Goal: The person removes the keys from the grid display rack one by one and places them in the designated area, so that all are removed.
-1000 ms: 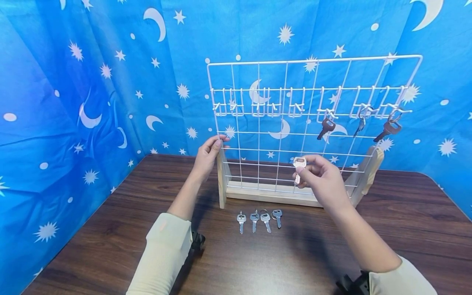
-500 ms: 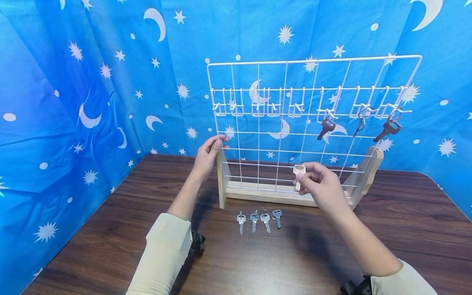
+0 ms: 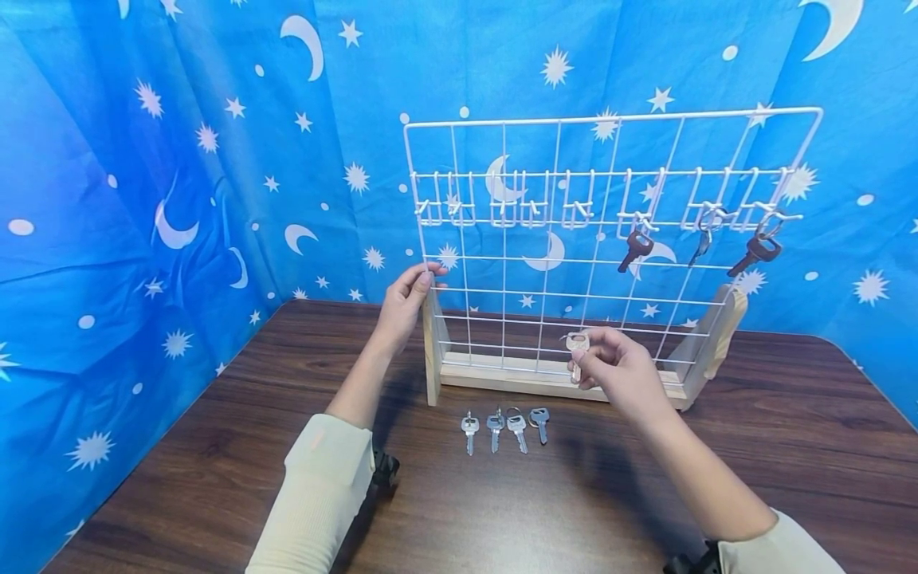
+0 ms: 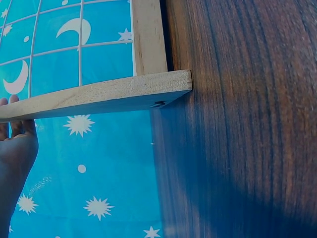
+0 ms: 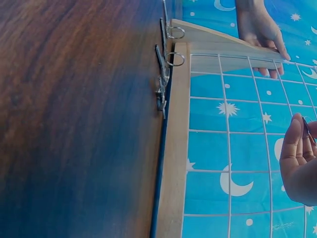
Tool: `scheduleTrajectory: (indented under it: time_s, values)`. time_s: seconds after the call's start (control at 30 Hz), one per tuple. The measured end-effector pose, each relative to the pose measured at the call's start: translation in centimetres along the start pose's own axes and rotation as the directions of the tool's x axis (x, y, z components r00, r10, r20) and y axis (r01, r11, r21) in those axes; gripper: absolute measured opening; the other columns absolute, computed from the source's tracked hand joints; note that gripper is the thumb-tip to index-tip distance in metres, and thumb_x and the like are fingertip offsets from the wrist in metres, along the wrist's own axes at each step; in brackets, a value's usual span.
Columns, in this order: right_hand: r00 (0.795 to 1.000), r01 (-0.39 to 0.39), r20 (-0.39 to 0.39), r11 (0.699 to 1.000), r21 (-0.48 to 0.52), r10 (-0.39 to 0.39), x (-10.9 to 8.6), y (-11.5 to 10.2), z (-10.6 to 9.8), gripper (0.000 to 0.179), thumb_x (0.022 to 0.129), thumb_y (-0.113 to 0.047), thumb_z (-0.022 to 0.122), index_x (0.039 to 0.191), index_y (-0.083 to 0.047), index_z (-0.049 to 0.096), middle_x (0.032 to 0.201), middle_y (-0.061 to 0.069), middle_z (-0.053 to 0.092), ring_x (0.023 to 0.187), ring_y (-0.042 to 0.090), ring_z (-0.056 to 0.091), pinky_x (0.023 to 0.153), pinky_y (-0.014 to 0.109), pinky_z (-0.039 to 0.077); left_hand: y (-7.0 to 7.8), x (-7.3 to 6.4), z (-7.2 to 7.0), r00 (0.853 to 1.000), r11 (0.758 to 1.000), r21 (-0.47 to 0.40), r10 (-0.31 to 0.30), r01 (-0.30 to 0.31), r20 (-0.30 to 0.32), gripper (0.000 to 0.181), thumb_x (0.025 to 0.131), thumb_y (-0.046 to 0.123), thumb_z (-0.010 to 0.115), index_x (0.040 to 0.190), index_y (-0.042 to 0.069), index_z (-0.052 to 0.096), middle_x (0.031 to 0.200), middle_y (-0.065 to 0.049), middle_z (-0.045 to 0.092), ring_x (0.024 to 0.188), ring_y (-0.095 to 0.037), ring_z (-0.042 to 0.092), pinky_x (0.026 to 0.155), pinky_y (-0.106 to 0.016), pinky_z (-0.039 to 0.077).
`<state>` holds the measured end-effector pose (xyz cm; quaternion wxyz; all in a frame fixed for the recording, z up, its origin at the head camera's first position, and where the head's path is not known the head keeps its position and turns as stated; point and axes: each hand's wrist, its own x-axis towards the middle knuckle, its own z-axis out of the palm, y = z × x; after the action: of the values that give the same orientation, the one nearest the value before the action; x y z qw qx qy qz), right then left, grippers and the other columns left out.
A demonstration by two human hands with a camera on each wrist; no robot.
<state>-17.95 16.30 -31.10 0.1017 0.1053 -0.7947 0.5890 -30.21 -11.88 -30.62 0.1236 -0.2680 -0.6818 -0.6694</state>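
A white wire grid rack (image 3: pixel 527 380) with wooden ends and base stands upright on the table. My left hand (image 3: pixel 400 309) grips the top of its left wooden end; in the left wrist view the fingers (image 4: pixel 28 128) reach round the board. My right hand (image 3: pixel 625 371) pinches a key (image 3: pixel 577 343) between thumb and fingers, in front of the lower grid. Part of a ring shows at the key's head. Several silver keys (image 3: pixel 516 425) with rings lie in a row before the base. Three keys hang from hooks at the right: one key (image 3: pixel 635 244), another (image 3: pixel 703 239), and a third (image 3: pixel 759 249).
Bare white hooks (image 3: pixel 504 212) line the left and middle of the grid. A blue cloth (image 3: pixel 237 199) with moons and stars hangs behind and at the left. The dark wood table (image 3: pixel 445 510) extends in front.
My right hand has come down and slightly left with the key, from mid-grid to near the base. The left hand stays on the rack, and the lying and hanging keys have not moved.
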Motion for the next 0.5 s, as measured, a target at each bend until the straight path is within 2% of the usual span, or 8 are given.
scheduleTrajectory:
  time_s: [0.17, 0.5]
  values:
    - [1.0, -0.025, 0.012, 1.0, -0.014, 0.025, -0.01, 0.39, 0.06, 0.025, 0.091, -0.005, 0.056, 0.112, 0.008, 0.052, 0.075, 0.011, 0.062, 0.062, 0.012, 0.059, 0.06, 0.027, 0.055, -0.54, 0.1, -0.11, 1.0, 1.0, 0.002, 0.008, -0.008, -0.003, 0.036, 0.101, 0.017, 0.04, 0.124, -0.009, 0.047, 0.121, -0.026, 0.053, 0.109, -0.044, 0.051, 0.096, -0.037, 0.042]
    - [0.996, -0.077, 0.051, 0.997, -0.014, 0.078, -0.18, 0.89, -0.07, 0.025, 0.09, -0.003, 0.055, 0.112, 0.009, 0.05, 0.074, 0.01, 0.061, 0.062, 0.013, 0.058, 0.06, 0.028, 0.055, -0.31, 0.01, -0.12, 1.0, 1.0, 0.007, -0.013, 0.013, 0.0, 0.036, 0.101, 0.016, 0.039, 0.126, -0.007, 0.047, 0.124, -0.027, 0.05, 0.11, -0.04, 0.052, 0.098, -0.04, 0.04]
